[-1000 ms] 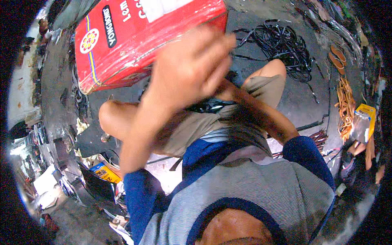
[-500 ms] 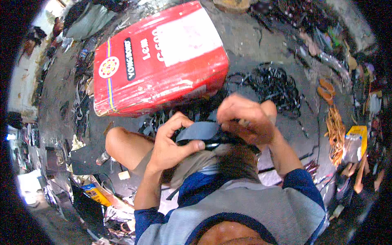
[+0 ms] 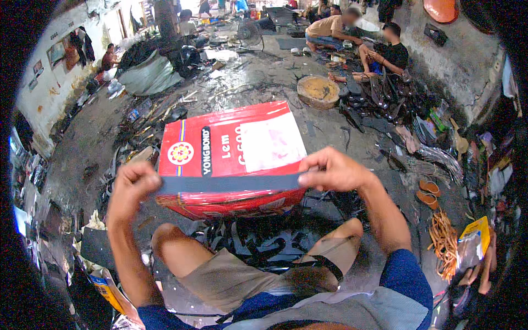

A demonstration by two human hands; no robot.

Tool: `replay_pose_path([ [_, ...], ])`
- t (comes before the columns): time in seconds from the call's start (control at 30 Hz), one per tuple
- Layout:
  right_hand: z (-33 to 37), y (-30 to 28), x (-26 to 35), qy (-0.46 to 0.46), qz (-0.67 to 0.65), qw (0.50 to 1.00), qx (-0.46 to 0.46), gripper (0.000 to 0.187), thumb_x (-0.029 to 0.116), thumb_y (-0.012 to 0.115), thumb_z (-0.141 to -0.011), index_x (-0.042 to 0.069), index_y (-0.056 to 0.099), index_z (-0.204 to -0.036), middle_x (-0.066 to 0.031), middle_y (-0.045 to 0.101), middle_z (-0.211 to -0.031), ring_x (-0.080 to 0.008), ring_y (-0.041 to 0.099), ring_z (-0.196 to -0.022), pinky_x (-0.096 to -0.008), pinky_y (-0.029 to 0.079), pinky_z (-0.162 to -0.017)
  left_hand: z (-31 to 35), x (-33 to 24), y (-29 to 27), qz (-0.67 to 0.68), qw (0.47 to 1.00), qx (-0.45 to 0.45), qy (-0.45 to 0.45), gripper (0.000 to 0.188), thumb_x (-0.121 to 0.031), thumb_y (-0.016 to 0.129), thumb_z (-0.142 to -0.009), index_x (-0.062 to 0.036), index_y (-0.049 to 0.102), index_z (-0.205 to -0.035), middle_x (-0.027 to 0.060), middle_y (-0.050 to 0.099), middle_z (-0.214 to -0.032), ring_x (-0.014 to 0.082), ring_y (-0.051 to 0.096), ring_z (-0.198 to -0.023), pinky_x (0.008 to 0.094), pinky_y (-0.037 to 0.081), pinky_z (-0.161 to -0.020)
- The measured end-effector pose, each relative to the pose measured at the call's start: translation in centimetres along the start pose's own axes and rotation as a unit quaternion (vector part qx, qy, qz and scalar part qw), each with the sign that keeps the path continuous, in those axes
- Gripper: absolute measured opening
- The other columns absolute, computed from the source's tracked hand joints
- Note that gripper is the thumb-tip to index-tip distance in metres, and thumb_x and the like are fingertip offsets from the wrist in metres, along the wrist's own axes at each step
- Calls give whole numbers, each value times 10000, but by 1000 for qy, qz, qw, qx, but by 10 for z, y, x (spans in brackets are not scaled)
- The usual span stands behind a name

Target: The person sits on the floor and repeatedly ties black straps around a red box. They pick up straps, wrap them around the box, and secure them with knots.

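Observation:
A dark grey flat strip [image 3: 231, 183] is drawn out straight between my two hands, level across the front edge of a big red rectangular tin [image 3: 220, 202]. Its left end is pinched in my left hand [image 3: 132, 184], and my right hand [image 3: 333, 171] pinches the other end between thumb and fingers. The strip overlaps the tin in view; whether it touches is unclear. Between my bent legs and the tin lies a heap of black strips and offcuts [image 3: 258, 236]. A dark band-like piece [image 3: 329, 268] crosses my right thigh.
A round wooden block [image 3: 318, 92] stands beyond the tin. To the right are brown sandals [image 3: 428, 193], a bundle of orange-brown cords [image 3: 443, 242] and a yellow packet [image 3: 477, 239]. Two people [image 3: 388, 54] sit at the far right near dark piled pieces. A fan [image 3: 250, 34] stands further back.
Both hands have moved forward and apart from my lap, where the strip was looped or bent; now it is stretched straight. The view has tilted up, showing more of the room.

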State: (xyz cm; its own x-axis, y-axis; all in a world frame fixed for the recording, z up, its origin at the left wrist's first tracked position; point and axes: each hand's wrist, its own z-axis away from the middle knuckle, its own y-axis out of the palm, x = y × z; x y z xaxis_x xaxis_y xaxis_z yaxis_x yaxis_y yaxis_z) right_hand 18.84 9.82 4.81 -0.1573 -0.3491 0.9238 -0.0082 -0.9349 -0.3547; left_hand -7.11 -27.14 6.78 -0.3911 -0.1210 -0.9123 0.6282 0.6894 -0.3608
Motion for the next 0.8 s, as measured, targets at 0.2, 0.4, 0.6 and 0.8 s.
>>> replay_pose_path([
  [0.2,-45,-33,6,-40,110,990,-78,251,278,724,-918,31,739,-957,-28,704,-745,-105,627,-653,-305,504,-607,-57,25,-75,-420,905,-37,-65,152,-191,739,-798,-49,694,-830,36,669,-848,160,635,-788,311,486,-691],
  [0.4,-70,-9,23,-87,328,916,-215,201,186,764,-851,11,731,-945,-127,725,-784,-177,683,-709,-347,526,-675,-109,2,58,-542,809,-190,127,591,-101,753,-744,-44,637,-1320,218,565,-1413,392,590,-1249,429,442,-1112],
  [0.6,-81,12,6,-133,372,860,-321,272,240,794,-824,69,692,-1009,-121,737,-866,-302,707,-772,-428,543,-707,-119,-6,205,-73,983,93,141,434,-203,794,-821,-55,636,-1197,100,725,-993,173,673,-802,335,554,-721],
  [0.8,-65,9,5,-174,437,827,-307,215,193,807,-808,82,707,-964,-75,701,-846,-258,655,-775,-392,520,-704,-110,13,215,-54,986,40,153,282,-133,787,-821,-23,689,-1062,97,698,-918,165,648,-766,334,531,-688],
])
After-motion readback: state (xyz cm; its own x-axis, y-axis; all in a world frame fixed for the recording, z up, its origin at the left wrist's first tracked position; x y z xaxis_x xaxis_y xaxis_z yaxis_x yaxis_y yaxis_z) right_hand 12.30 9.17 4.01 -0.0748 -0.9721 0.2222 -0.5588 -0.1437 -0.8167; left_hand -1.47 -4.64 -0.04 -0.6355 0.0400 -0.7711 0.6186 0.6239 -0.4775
